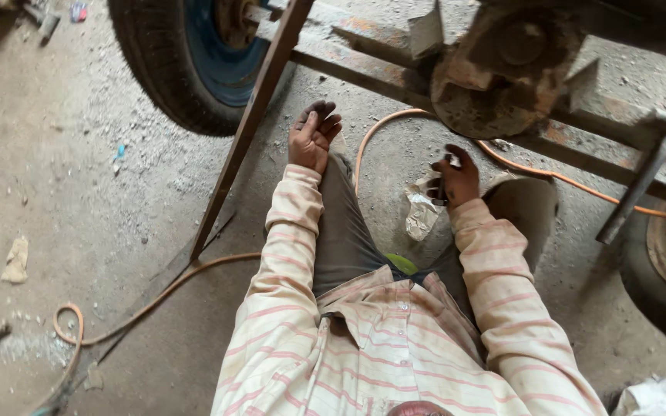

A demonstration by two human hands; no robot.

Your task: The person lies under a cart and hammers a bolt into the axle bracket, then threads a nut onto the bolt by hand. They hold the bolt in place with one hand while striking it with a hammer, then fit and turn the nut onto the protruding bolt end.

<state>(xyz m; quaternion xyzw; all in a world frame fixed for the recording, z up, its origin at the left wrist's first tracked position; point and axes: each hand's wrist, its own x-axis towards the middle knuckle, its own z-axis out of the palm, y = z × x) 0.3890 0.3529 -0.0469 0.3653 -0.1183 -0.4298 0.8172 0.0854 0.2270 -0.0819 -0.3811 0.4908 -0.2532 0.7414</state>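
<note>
Risk: the rusty metal frame point(395, 73) hangs just above both hands; a knock against its edges could cut the knuckles, I judge.
Trip hazard: the orange hose point(395, 123) loops on the floor point(117, 231) just beyond the fingers.
Left hand point(312, 139): fingers together, curled loosely, resting on the knee, holding nothing.
Right hand point(455, 179): fingers bent around a small dark object point(439, 189); just left of them lies a crumpled plastic bag point(421, 212).
</note>
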